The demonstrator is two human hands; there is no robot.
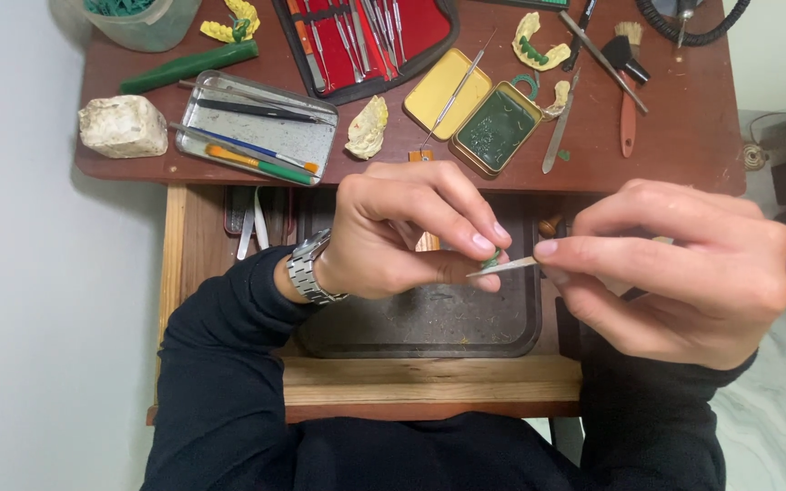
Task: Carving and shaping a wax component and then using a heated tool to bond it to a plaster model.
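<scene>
1. My left hand (402, 232), at the centre of the frame, pinches a small green piece (492, 258) in its fingers (482, 242).
2. My right hand (675, 268) grips a thin metal blade (505, 266), tip touching the piece.
3. Both hover over a dark tray (429, 323) below the bench (684, 136).

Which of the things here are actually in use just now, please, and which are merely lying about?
In use: left hand pinching a small green piece; right hand holding a thin metal blade; dark tray beneath.

Lying about: red tool case, yellow tin, metal tray, brush, white stone.
</scene>
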